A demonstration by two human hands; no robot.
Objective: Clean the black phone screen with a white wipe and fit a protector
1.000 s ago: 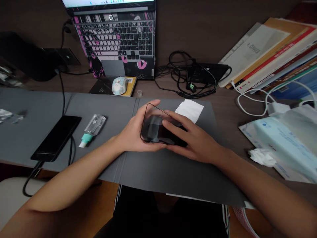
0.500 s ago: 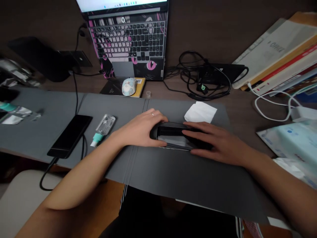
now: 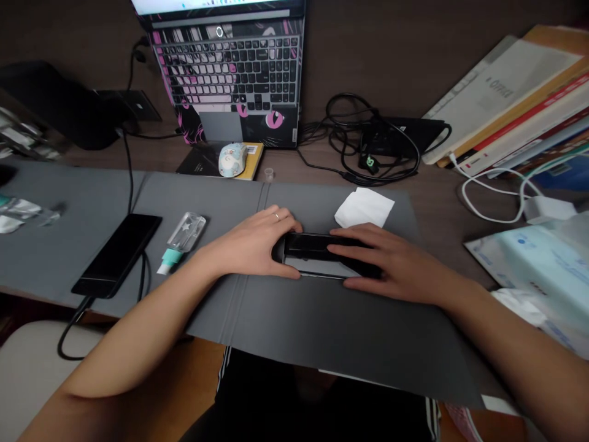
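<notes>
A black phone (image 3: 308,247) lies screen up and lengthwise on the grey desk mat, its glass reflecting a pale patch. My left hand (image 3: 260,245) grips its left end, thumb along the near edge and fingers at the far edge; a ring shows on one finger. Over the right end is my right hand (image 3: 391,261), its thumb at the near edge, one finger resting across the screen and others along the far edge. That end is mostly hidden. Just beyond my right fingers lies a white wipe (image 3: 364,207).
Left of my hands are a clear spray bottle (image 3: 186,232) with a teal neck and another phone (image 3: 117,255) on a cable. Behind stand a laptop (image 3: 230,73), a mouse (image 3: 232,159) and coiled black cables (image 3: 375,141). Books (image 3: 515,92) and a tissue pack (image 3: 538,258) occupy the right.
The phone went from being held raised and tilted to lying flat on the mat. My left hand shifted from beneath it to gripping its left end from above. The camera view also shifted.
</notes>
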